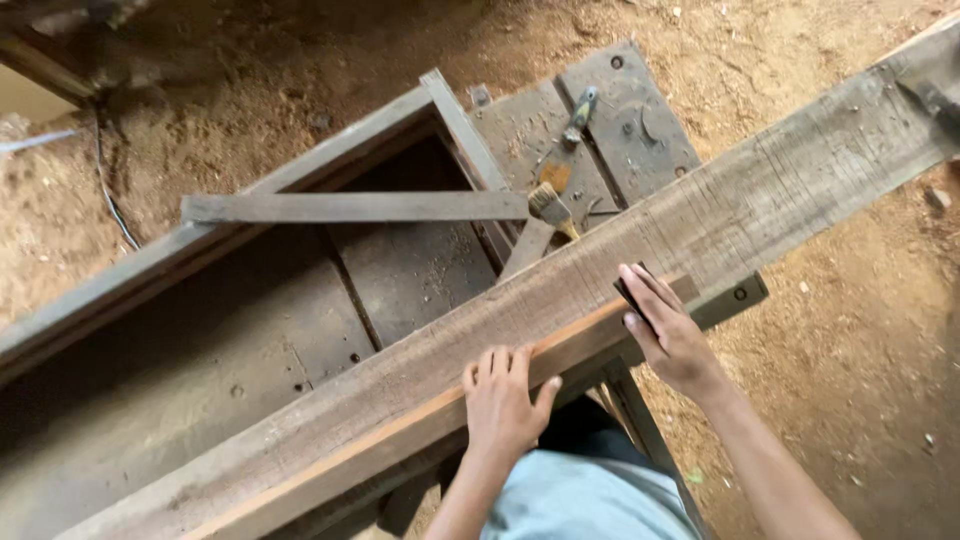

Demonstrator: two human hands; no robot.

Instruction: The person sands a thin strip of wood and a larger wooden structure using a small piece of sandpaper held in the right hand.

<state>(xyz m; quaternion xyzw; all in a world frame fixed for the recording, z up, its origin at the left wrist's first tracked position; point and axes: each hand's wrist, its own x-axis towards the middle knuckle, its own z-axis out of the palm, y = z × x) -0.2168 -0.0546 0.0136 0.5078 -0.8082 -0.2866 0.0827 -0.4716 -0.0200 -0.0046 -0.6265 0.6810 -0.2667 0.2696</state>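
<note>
Right hand point(668, 335), lower centre-right of frame: fingers lay flat and close together over a small dark block point(630, 297), pressing it down onto the top face of the long plank point(560, 300). Grip was a flat press, not a pinch; what the block was could not be told. Left hand point(500, 400), bottom centre: fingers spread flat on the plank's top near its lower edge, thumb hooked over that edge, holding nothing, steadying only.

The plank ran diagonally from lower left to upper right of frame, rough grey on top, with a fresher orange-brown strip along its lower edge. It rested across a metal machine bench point(300, 330).

Judgement on doing this step well: keep the block flat so it bears evenly; let the spread hand carry the weight that stops the plank sliding or rocking on its supports; keep the thumb clear of the block's path along the edge.

Outward: a paintbrush point(551, 208) with pale bristles lay just above the plank at frame centre, and another small tool point(580, 110) sat on the bench's grey plates point(640, 130) near upper centre. A flat bar point(350, 207) crossed the bench's open well. Sawdust-covered floor point(850, 330) all round; a thin cable point(110, 190) ran at upper left.
</note>
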